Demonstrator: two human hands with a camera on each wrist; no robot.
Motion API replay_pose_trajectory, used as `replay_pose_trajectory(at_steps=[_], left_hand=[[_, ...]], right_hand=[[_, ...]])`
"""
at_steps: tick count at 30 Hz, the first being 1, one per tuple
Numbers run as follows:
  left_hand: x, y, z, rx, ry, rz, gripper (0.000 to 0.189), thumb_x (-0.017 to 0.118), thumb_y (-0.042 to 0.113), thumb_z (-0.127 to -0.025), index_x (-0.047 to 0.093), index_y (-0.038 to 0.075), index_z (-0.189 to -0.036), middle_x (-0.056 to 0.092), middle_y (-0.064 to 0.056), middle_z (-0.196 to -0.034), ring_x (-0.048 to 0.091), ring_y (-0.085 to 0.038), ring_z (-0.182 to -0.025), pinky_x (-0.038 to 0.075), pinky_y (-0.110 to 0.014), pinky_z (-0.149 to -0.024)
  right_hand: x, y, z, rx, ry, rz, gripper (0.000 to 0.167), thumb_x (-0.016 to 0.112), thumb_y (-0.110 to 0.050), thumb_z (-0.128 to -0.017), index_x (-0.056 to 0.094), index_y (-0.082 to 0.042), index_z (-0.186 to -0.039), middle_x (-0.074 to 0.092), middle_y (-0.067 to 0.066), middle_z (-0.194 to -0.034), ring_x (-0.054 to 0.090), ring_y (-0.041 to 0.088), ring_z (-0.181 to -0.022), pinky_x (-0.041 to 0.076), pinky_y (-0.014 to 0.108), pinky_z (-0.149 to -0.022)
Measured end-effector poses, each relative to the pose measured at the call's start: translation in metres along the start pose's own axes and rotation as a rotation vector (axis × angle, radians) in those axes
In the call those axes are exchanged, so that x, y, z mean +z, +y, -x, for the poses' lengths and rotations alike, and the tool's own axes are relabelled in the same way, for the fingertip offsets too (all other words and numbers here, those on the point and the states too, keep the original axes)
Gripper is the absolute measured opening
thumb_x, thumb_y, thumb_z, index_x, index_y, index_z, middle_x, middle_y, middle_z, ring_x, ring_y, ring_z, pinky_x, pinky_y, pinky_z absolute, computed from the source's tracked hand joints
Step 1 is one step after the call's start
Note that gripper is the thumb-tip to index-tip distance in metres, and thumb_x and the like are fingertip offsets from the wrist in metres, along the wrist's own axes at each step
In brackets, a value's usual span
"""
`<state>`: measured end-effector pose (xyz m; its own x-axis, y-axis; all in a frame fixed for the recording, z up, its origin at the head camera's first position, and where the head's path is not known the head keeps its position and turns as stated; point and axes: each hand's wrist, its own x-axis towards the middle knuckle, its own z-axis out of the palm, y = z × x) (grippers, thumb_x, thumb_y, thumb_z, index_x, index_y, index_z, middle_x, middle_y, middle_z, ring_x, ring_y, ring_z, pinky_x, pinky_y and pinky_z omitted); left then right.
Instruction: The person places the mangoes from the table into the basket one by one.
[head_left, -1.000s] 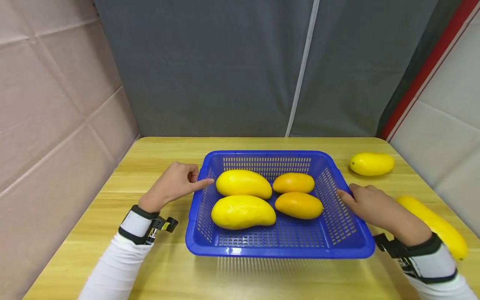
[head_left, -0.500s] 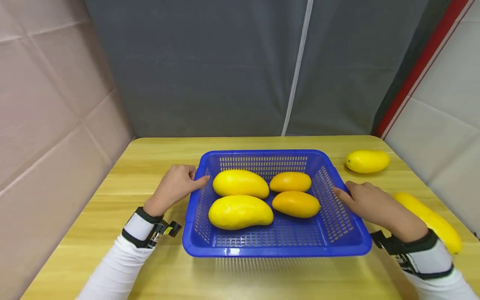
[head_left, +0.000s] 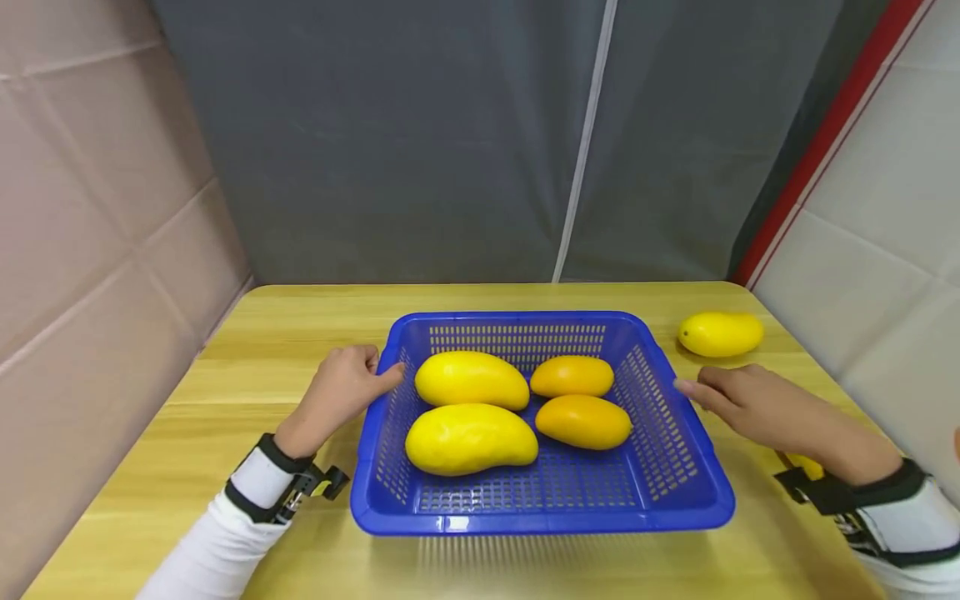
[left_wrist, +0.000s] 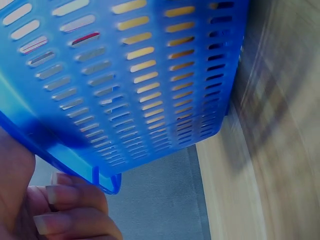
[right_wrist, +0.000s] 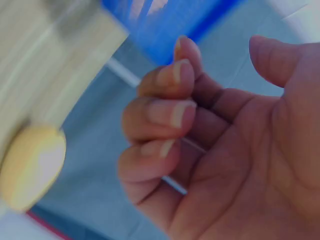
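Note:
A blue plastic basket (head_left: 540, 525) with slotted walls stands in the middle of the table. Inside lie two larger yellow mangoes (head_left: 471, 437) on the left and two smaller orange mangoes (head_left: 583, 421) on the right. My left hand (head_left: 341, 387) grips the left rim, thumb over the top; in the left wrist view its fingers (left_wrist: 75, 215) curl below the rim of the basket wall (left_wrist: 110, 90). Beside the right rim is my right hand (head_left: 765, 408), apart from the basket in the right wrist view, its fingers (right_wrist: 162, 112) loosely curled around nothing.
A yellow oblong fruit (head_left: 722, 334) lies at the table's back right. Another yellow fruit (head_left: 806, 465) is mostly hidden under my right forearm. Pale padded walls (head_left: 82, 250) rise on both sides, and a grey curtain (head_left: 390, 150) hangs behind the table (head_left: 300, 321).
My right hand has let go of the basket's right rim and moved slightly right, its forearm now covering most of the near yellow fruit. The left hand keeps its grip; the view has shifted a little.

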<state>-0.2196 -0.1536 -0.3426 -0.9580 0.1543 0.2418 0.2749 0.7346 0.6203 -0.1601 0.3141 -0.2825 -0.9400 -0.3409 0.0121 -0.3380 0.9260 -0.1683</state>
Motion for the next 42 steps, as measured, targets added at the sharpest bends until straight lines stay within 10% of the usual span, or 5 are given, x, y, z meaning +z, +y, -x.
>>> replay_pose_trajectory(at_steps=[14, 26, 42], left_hand=[[-0.001, -0.002, -0.001, 0.031, -0.008, -0.036, 0.043, 0.067, 0.033, -0.087, 0.042, 0.01, -0.061, 0.033, 0.003, -0.05, 0.038, -0.014, -0.039, 0.024, -0.023, -0.04], [-0.003, -0.002, 0.0, 0.013, -0.034, -0.029, 0.043, 0.065, 0.035, -0.088, 0.043, 0.009, -0.063, 0.034, 0.002, -0.051, 0.039, -0.015, -0.039, 0.025, -0.023, -0.039], [-0.002, -0.001, -0.001, 0.001, -0.036, -0.007, 0.042, 0.066, 0.035, -0.088, 0.043, 0.009, -0.063, 0.034, 0.003, -0.051, 0.04, -0.015, -0.04, 0.025, -0.024, -0.04]], right_hand=[[-0.037, 0.074, 0.029, 0.041, 0.02, 0.293, 0.003, 0.064, -0.006, -0.088, 0.063, -0.005, -0.085, 0.054, -0.006, -0.071, 0.046, 0.011, -0.06, 0.046, 0.032, -0.055], [-0.011, 0.115, 0.061, -0.024, -0.109, 0.276, 0.05, 0.084, 0.006, -0.06, 0.064, -0.015, -0.101, 0.053, 0.001, -0.094, 0.054, 0.018, -0.079, 0.051, 0.033, -0.063], [0.013, 0.135, 0.08, 0.006, -0.057, 0.258, 0.074, 0.069, 0.03, -0.051, 0.063, -0.01, -0.113, 0.042, 0.021, -0.102, 0.05, 0.037, -0.081, 0.049, 0.042, -0.061]])
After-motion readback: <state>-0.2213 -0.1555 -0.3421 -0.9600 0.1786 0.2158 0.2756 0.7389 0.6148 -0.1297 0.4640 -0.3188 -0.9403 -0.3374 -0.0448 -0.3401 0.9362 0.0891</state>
